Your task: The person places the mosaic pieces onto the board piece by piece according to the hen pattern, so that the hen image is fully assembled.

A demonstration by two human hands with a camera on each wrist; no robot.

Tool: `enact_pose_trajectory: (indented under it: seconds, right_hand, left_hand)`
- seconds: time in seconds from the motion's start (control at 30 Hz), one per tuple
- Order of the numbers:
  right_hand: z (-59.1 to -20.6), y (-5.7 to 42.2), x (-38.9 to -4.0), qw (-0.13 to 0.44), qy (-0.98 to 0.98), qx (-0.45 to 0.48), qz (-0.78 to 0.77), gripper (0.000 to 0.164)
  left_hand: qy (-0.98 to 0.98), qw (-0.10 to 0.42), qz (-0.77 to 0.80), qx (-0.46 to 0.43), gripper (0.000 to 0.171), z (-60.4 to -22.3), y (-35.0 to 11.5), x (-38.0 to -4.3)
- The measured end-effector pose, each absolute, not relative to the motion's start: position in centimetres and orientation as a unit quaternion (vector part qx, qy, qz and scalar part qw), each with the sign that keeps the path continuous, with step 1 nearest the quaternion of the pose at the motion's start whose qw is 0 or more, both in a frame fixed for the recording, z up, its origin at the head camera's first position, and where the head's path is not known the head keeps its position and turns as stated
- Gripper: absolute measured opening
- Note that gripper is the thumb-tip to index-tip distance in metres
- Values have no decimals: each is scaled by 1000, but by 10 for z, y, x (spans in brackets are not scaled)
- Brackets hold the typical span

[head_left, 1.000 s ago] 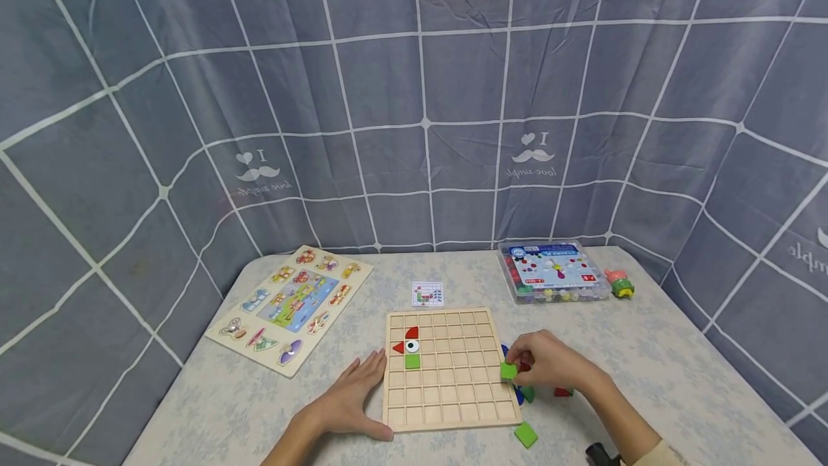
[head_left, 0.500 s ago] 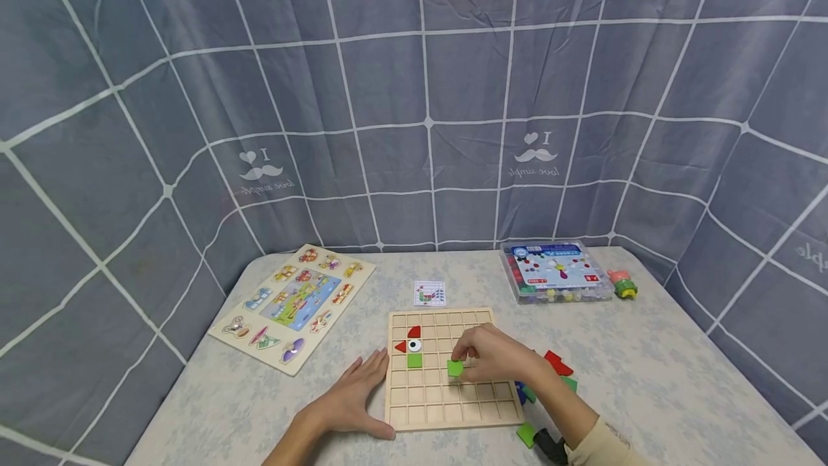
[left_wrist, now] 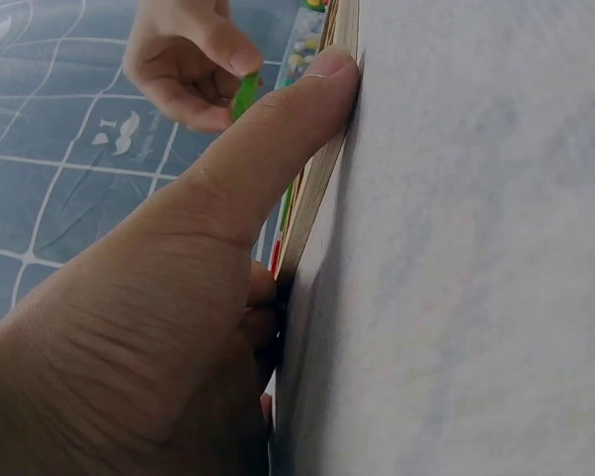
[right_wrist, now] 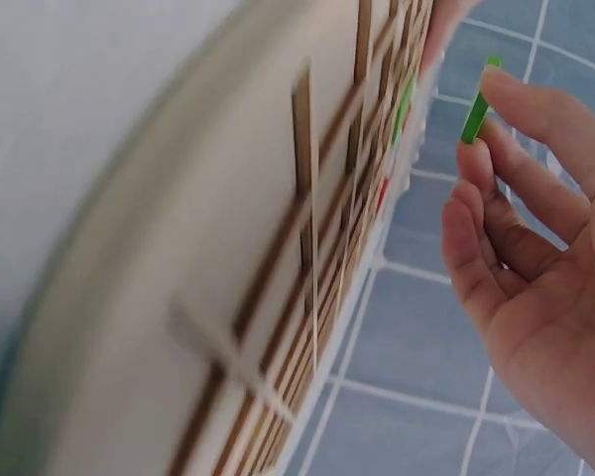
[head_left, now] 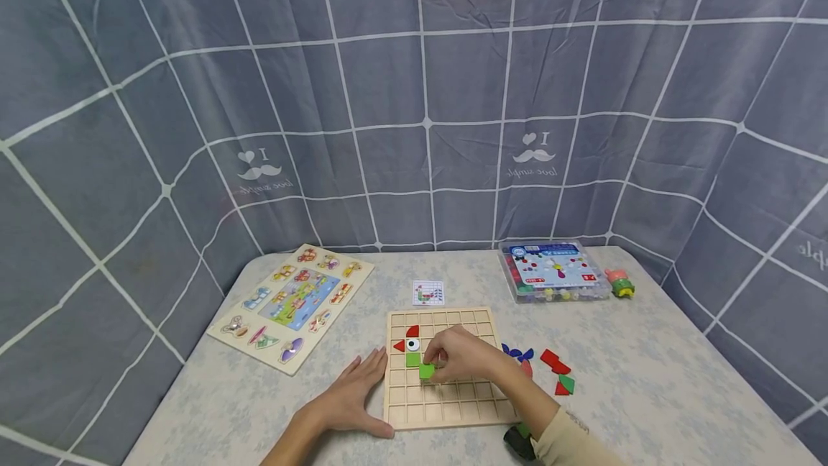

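Observation:
My right hand (head_left: pixel 461 355) pinches a green square tile (head_left: pixel 426 372) between thumb and fingertips, over the wooden grid board (head_left: pixel 446 408). In the right wrist view the same tile (right_wrist: pixel 481 99) is seen edge-on, apart from the board. Just up and left of it, another green square (head_left: pixel 412 359) lies in a cell. Above that are a white round eye piece (head_left: pixel 412 344), a red triangle (head_left: pixel 399 346) and a red quarter-round piece (head_left: pixel 412 331). My left hand (head_left: pixel 349 395) rests flat at the board's left edge, its thumb (left_wrist: pixel 307 94) against the rim.
Loose blue pieces (head_left: pixel 517 354), red pieces (head_left: pixel 555 361) and a green piece (head_left: pixel 566 383) lie right of the board. A pattern card (head_left: pixel 428 293) sits behind it. An animal puzzle board (head_left: pixel 291 308) is at left, a clear plastic box (head_left: pixel 553 272) and small toy figure (head_left: pixel 620 283) at back right.
My right hand has carried the green square tile leftward from the board's right edge to beside the placed green square. My left hand stays where it was.

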State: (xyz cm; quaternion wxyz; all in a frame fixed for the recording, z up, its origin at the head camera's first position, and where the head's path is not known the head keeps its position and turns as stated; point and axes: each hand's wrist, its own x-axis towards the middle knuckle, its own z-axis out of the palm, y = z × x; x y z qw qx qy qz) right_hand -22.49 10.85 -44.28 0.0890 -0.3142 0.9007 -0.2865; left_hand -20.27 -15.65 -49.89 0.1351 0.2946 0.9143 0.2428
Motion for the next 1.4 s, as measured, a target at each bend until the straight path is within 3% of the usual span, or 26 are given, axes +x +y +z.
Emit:
enact_pose_trajectory:
  seconds: [0.53,1.4]
  right_hand:
    - [-450,77,-227,88,925,-307,-204,17]
    - [-457,76,-230,87,931,-301,-185,19]
  left_hand:
    - [913,140,244,296,127,-499,-157,-202]
    - [913,142,247,293,126,-498,-155,-202]
